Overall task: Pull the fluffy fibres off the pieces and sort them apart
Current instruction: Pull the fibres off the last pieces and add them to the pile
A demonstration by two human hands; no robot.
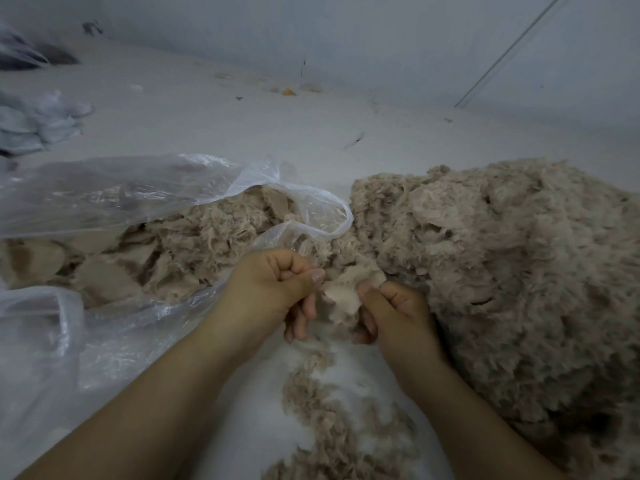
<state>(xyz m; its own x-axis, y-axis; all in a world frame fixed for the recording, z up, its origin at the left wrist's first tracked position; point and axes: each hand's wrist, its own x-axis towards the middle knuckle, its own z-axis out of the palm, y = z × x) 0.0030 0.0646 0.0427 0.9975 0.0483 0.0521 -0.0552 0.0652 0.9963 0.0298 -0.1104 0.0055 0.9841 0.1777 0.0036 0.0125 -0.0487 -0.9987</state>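
Head view: left hand point(277, 289) and right hand point(391, 311) each pinch an edge of one fabric piece point(343, 294), held between plastic bag point(104, 188) of pieces and fluff pile point(512, 271), likely so stripped fibres go right and backing goes left.

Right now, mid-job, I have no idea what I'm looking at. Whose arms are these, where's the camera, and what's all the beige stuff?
There is no machine: the single picture comes from a camera on a person's head, looking down at their bare hands. The left hand and right hand both pinch one small beige piece between them. To the right sits a big fluffy fibre pile. To the left lies an open clear plastic bag holding more pieces. Loose fluff trails over the pale floor below the hands.
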